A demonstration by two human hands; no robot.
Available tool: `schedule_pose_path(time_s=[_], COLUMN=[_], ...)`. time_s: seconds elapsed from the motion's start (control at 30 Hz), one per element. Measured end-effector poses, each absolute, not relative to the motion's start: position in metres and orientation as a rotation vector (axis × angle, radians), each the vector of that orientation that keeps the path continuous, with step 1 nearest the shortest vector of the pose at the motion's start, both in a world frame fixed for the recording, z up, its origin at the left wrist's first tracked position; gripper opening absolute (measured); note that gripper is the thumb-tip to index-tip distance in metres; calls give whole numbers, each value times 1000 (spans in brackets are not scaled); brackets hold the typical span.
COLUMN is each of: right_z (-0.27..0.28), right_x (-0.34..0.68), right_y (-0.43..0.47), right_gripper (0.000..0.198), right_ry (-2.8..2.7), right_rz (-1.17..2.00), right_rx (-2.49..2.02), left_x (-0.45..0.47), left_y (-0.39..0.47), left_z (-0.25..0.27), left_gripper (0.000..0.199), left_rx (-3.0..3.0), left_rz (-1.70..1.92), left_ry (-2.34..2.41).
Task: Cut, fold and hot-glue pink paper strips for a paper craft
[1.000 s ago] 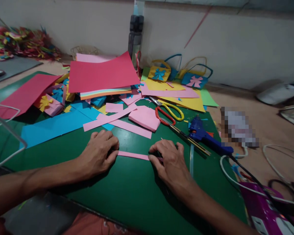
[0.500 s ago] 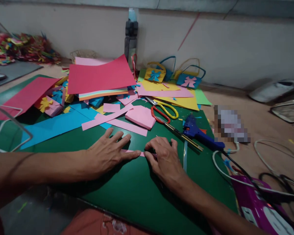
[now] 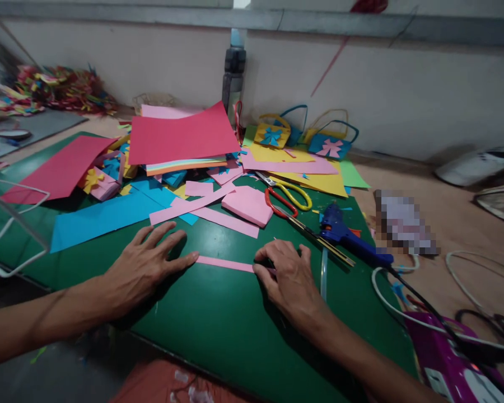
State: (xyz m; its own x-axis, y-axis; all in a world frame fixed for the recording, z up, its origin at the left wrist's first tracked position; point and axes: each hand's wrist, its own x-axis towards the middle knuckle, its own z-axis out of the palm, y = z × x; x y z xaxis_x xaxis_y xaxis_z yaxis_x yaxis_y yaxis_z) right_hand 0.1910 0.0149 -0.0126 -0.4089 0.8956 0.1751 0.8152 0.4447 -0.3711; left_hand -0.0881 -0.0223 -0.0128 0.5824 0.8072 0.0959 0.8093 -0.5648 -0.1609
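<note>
A narrow pink paper strip (image 3: 225, 263) lies flat on the green table (image 3: 201, 324) between my two hands. My left hand (image 3: 151, 262) is spread, its fingers stretched out and its thumb tip at the strip's left end. At the other end, my right hand (image 3: 288, 271) pinches the strip between thumb and fingers; the part of the strip under that hand is mostly hidden. Beyond the hands lie wider pink paper strips (image 3: 224, 219) and a folded pink paper piece (image 3: 247, 207). Scissors (image 3: 281, 201) with red and yellow handles rest near my right hand.
A blue glue gun (image 3: 353, 240) with a cable lies to the right, beside a clear glue stick (image 3: 323, 274). Red paper sheets (image 3: 180, 137) are stacked at the back, near small paper bags (image 3: 330, 146). A purple device (image 3: 449, 352) sits at the lower right.
My left hand has slid left along the strip, uncovering more of it. My right hand still grips the right end. The whole view has shifted slightly.
</note>
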Motion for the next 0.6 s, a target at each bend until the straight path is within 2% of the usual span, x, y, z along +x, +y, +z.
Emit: schedule_pose_path(time_s=[0.17, 0.27, 0.43, 0.6], right_z=[-14, -14, -9, 2], right_x=[189, 184, 187, 206], right_y=[12, 9, 4, -10], right_gripper=[8, 7, 11, 30], right_ry=[-2370, -2386, -2479, -2589], right_rz=[244, 189, 41, -431], right_rx=[-1431, -1420, -1417, -1369], left_x=[-84, -54, -15, -19], left_y=[-28, -30, -25, -22], left_z=[-5, -4, -13, -26], left_gripper=[41, 29, 60, 78], left_rx=[-2492, -2588, -2866, -2904], left_rz=[-197, -460, -208, -221], left_ry=[-1431, -1178, -1108, -1101])
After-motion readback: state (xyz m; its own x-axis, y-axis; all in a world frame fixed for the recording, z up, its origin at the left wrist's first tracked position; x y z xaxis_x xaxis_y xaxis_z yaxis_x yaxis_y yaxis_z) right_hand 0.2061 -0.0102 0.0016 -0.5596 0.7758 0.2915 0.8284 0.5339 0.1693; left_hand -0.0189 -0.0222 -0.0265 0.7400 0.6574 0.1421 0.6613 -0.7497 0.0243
